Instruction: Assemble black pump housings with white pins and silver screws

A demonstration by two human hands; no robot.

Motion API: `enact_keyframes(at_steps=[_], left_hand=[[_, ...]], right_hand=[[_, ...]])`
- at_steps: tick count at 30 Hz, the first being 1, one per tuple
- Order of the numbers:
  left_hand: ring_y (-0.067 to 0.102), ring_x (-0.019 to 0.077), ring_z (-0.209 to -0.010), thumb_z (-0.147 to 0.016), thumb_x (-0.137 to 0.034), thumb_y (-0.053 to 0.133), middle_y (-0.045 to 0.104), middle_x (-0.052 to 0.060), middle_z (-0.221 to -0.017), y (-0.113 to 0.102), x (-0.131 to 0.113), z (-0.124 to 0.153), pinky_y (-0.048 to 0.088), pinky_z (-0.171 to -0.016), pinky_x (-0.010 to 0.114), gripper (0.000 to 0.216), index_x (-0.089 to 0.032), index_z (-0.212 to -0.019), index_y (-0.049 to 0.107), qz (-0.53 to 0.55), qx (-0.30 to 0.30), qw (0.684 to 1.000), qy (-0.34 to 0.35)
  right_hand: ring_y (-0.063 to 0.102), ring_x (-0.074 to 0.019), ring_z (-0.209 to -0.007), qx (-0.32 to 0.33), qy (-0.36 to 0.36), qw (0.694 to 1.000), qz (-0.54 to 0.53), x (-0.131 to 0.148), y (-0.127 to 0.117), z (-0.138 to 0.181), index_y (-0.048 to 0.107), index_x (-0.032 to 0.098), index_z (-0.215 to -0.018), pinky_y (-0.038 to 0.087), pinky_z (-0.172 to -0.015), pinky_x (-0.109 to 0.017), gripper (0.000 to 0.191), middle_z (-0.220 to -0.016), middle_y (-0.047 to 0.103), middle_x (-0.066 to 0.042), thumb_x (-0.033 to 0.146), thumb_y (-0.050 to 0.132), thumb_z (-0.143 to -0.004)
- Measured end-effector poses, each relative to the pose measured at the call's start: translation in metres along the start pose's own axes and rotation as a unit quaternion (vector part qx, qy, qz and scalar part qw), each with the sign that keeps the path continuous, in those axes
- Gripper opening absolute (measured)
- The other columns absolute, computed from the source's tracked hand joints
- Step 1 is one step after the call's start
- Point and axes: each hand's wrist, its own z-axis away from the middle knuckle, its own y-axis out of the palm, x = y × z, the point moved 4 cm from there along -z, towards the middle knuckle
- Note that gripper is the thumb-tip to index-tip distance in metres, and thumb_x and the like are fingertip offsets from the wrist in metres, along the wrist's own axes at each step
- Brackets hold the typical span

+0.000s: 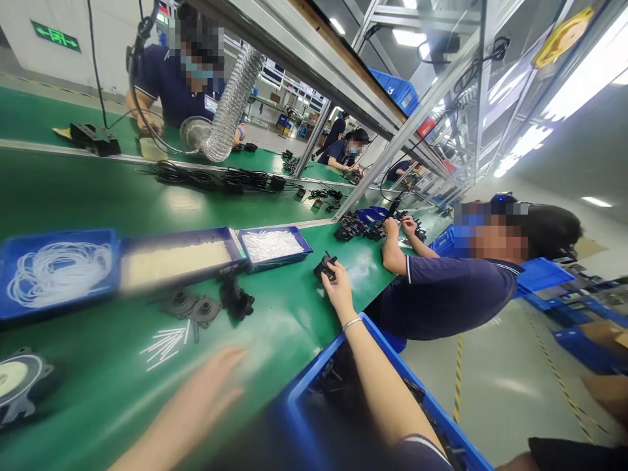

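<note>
The right hand [336,282] is stretched forward, curled, while the blurred left hand [212,387] is loosely spread

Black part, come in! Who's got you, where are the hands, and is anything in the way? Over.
Right hand grasping black part at green table. Left hand open, blurred, looks empty. Blue bin beneath right forearm, not blocking the part.

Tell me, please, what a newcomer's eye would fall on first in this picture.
Probably the shiny silver duct at upper left, coming down beside a co-worker. Three blue trays in a row across the left half of the green table would likely catch the eye next. Then, near the centre, the right hand gripping a dark part, with the left hand blurred and open lower down.
</note>
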Motion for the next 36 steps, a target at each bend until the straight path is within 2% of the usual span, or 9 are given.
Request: enact_keyframes(at_steps=[5, 10, 16, 20, 25, 27, 29, 33, 36], left_hand=[[0.067, 0.0244, -0.112, -0.096, -0.046, 0.05, 0.064, 0.005, -0.131, 0.006, 0.004, 0.001, 0.057, -0.095, 0.033, 0.042, -0.034, -0.136, 0.053, -0.005, -0.041, 0.999, 0.031], [0.068, 0.0234, -0.109, -0.095, -0.047, 0.049, 0.066, 0.004, -0.126, 0.004, 0.0, 0.0, 0.058, -0.092, 0.03, 0.039, -0.036, -0.133, 0.056, -0.003, -0.062, 0.997, 0.044], [0.067, 0.0232, -0.108, -0.096, -0.044, 0.048, 0.067, 0.003, -0.123, 0.004, 0.0, -0.001, 0.06, -0.089, 0.032, 0.039, -0.04, -0.135, 0.053, 0.019, -0.076, 0.996, 0.04], [0.068, 0.0221, -0.105, -0.097, -0.04, 0.046, 0.069, 0.002, -0.119, 0.007, 0.003, -0.002, 0.061, -0.087, 0.031, 0.034, -0.04, -0.129, 0.057, 0.03, -0.062, 0.997, 0.031], [0.071, 0.0208, -0.098, -0.097, -0.035, 0.041, 0.072, 0.004, -0.111, 0.02, 0.007, -0.006, 0.059, -0.089, 0.03, 0.03, -0.029, -0.109, 0.067, 0.018, -0.059, 0.998, 0.03], [0.07, 0.0206, -0.1, -0.096, -0.031, 0.041, 0.072, 0.005, -0.112, 0.019, 0.004, -0.008, 0.058, -0.091, 0.03, 0.029, -0.027, -0.108, 0.067, 0.016, -0.053, 0.998, 0.032], [0.068, 0.0213, -0.104, -0.095, -0.027, 0.044, 0.07, 0.005, -0.117, 0.013, -0.003, -0.01, 0.057, -0.093, 0.031, 0.027, -0.026, -0.111, 0.065, 0.016, -0.024, 0.999, 0.022], [0.067, 0.022, -0.106, -0.094, -0.021, 0.046, 0.066, 0.008, -0.121, -0.013, -0.024, -0.013, 0.055, -0.095, 0.034, 0.025, -0.022, -0.111, 0.064, 0.026, 0.043, 0.999, -0.012], [0.065, 0.0218, -0.108, -0.094, -0.018, 0.046, 0.063, 0.01, -0.123, -0.027, -0.04, -0.011, 0.053, -0.098, 0.035, 0.024, -0.019, -0.112, 0.062, 0.026, 0.078, 0.996, -0.022]], right_hand=[[0.052, -0.0282, -0.124, 0.002, 0.005, 1.0, 0.022, -0.023, 0.013, -0.038, 0.057, 0.018, -0.13, 0.055, -0.088, -0.044, 0.045, -0.146, 0.047, -0.017, 0.04, 0.051, -0.091], [0.045, -0.0256, -0.135, 0.015, -0.008, 0.999, 0.027, -0.031, 0.036, -0.084, 0.056, 0.017, -0.13, 0.037, -0.113, -0.046, 0.044, -0.146, 0.05, -0.015, 0.036, 0.05, -0.092], [0.045, -0.0239, -0.137, 0.015, -0.004, 1.0, 0.025, -0.03, 0.069, -0.117, 0.052, 0.015, -0.133, 0.036, -0.114, -0.043, 0.047, -0.15, 0.045, -0.016, 0.038, 0.046, -0.093], [0.045, -0.0244, -0.136, 0.019, -0.01, 0.999, 0.027, -0.024, 0.074, -0.126, 0.053, 0.016, -0.132, 0.036, -0.114, -0.045, 0.046, -0.148, 0.046, -0.016, 0.039, 0.046, -0.092], [0.042, -0.0271, -0.136, -0.006, -0.046, 0.998, 0.032, 0.006, 0.044, -0.131, 0.059, 0.015, -0.12, 0.036, -0.112, -0.048, 0.039, -0.142, 0.049, -0.019, 0.04, 0.047, -0.092], [0.038, -0.0279, -0.138, -0.034, -0.055, 0.997, 0.039, 0.026, 0.032, -0.128, 0.057, 0.015, -0.122, 0.036, -0.11, -0.051, 0.039, -0.142, 0.047, -0.02, 0.039, 0.04, -0.096], [0.043, -0.0275, -0.131, -0.026, -0.073, 0.996, 0.047, 0.05, 0.03, -0.123, 0.059, 0.017, -0.117, 0.04, -0.106, -0.049, 0.036, -0.133, 0.054, -0.019, 0.037, 0.037, -0.098], [0.06, -0.0222, -0.105, 0.093, -0.13, 0.985, 0.063, 0.099, 0.063, -0.106, 0.068, 0.02, -0.094, 0.047, -0.096, -0.036, 0.022, -0.104, 0.067, -0.01, 0.034, 0.051, -0.093], [0.063, -0.0215, -0.093, 0.146, -0.134, 0.976, 0.092, 0.123, 0.095, -0.097, 0.07, 0.016, -0.089, 0.048, -0.091, -0.035, 0.018, -0.097, 0.068, -0.011, 0.031, 0.059, -0.089]])
